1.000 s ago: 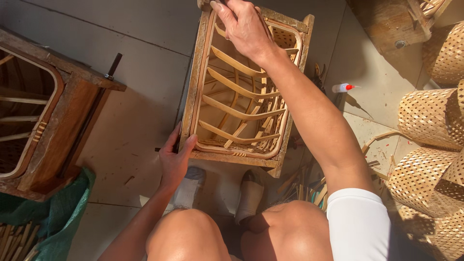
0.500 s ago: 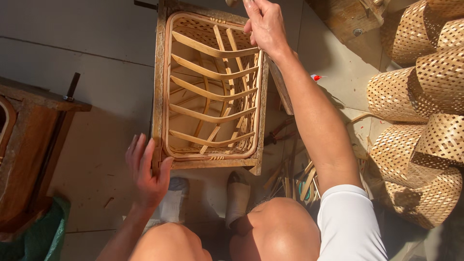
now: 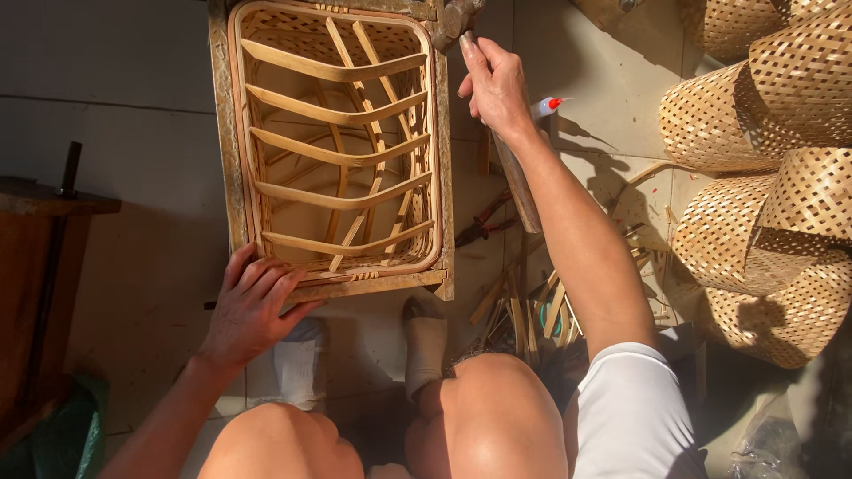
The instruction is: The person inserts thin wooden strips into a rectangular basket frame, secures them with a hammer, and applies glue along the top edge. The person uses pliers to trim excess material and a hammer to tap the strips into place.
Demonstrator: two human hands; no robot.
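The left hand [image 3: 253, 306] is lying palm down, fingers spread slightly and pointing up and to the right, with the forearm running back toward the lower left. The right arm is stretching forward, nearly straight, the forearm rising from a white sleeve at the shoulder. The right hand [image 3: 495, 87] is closing its fingers in a grip, thumb lying along the top, back of the hand facing the camera. Both bare knees are bending below, and two feet in pale socks are sitting between the arms.
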